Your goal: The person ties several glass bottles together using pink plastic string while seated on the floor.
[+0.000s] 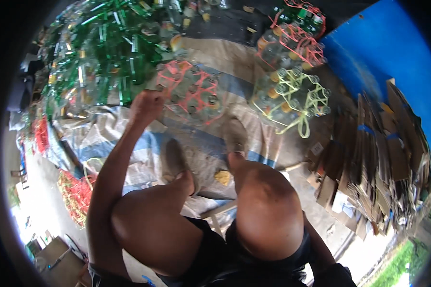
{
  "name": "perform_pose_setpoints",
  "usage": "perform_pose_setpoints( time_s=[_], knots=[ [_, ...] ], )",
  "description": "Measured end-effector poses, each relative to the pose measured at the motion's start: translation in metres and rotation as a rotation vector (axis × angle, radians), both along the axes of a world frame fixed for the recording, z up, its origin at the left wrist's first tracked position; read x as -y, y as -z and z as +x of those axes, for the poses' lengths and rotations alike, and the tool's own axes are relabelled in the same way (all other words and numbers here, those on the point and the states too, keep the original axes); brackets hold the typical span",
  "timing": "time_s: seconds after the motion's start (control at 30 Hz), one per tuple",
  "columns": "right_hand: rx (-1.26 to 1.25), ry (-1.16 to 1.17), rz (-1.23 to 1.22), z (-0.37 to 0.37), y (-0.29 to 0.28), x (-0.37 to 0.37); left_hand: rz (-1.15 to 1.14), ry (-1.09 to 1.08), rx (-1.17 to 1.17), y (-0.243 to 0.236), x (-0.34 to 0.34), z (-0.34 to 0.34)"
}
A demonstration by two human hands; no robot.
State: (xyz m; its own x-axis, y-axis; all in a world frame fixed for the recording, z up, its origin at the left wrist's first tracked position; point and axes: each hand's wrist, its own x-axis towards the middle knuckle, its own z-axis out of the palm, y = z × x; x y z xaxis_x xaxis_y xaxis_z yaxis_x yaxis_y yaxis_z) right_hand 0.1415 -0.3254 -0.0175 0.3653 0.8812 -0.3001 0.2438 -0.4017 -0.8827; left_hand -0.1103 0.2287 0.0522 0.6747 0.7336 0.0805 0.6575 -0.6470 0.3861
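My left hand (147,105) is closed in a fist at the left edge of a bundle of clear glass bottles (191,98). Pink cord (210,85) is laced in a net around the bottle necks, and the bundle stands upright just beyond my feet. What the fist holds, if anything, is hidden; a bottle mouth shows close to the fingers. My right forearm (318,244) passes down beside my right knee, and that hand is out of sight behind the leg.
Many green bottles (119,52) are massed at the left. Bundles tied with yellow-green cord (292,95) and pink cord (299,45) stand to the right. Flattened cardboard (373,162) leans by a blue panel (392,43). Woven sheeting (107,131) covers the ground; red and yellow strands (76,191) lie left.
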Motion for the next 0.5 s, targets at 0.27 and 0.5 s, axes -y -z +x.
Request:
perform_pose_setpoints(
  time_s=[0.27, 0.5],
  knots=[
    [0.185, -0.014, 0.073, 0.013, -0.045, -0.027, -0.055, -0.115, -0.217, -0.032, 0.007, 0.002],
    [0.288, -0.03, 0.083, 0.041, -0.096, -0.092, -0.078, -0.074, -0.314, -0.055, 0.012, 0.02]
  ],
)
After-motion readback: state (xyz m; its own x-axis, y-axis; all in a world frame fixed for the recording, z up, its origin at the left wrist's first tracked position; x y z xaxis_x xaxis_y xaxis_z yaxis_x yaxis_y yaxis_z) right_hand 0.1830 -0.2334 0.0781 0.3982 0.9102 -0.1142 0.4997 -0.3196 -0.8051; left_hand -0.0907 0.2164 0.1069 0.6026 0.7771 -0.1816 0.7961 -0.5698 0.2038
